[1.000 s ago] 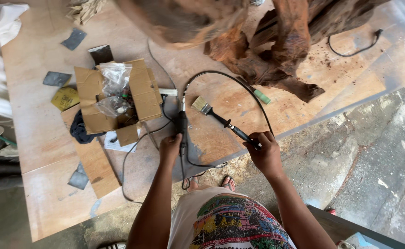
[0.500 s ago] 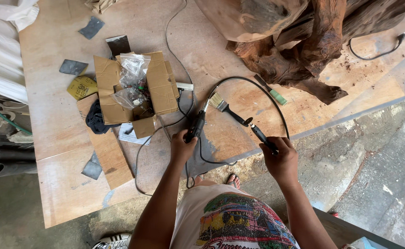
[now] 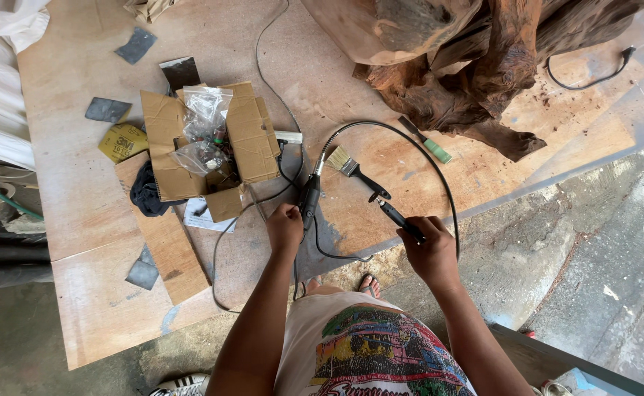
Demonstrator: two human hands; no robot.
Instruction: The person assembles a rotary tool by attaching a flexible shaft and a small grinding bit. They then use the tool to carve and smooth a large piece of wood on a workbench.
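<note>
I'm clamping my right hand [image 3: 432, 253] around the slim handpiece [image 3: 399, 220] | my left hand [image 3: 285, 227] is gripping the black tool body [image 3: 309, 198] on the plywood table [image 3: 80, 198] | flexible shaft [image 3: 410, 143] arcing between them: light, stiff ends, springy middle, best held at both ends | paintbrush [image 3: 351, 169] lying beyond.

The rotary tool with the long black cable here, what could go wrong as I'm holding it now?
The flexible shaft arcs tightly between the tool body at your left hand and the handpiece in your right hand; it may kink. The paintbrush lies inside that loop and could get swept aside. Loose cords trail beside the cardboard box and might snag.
</note>
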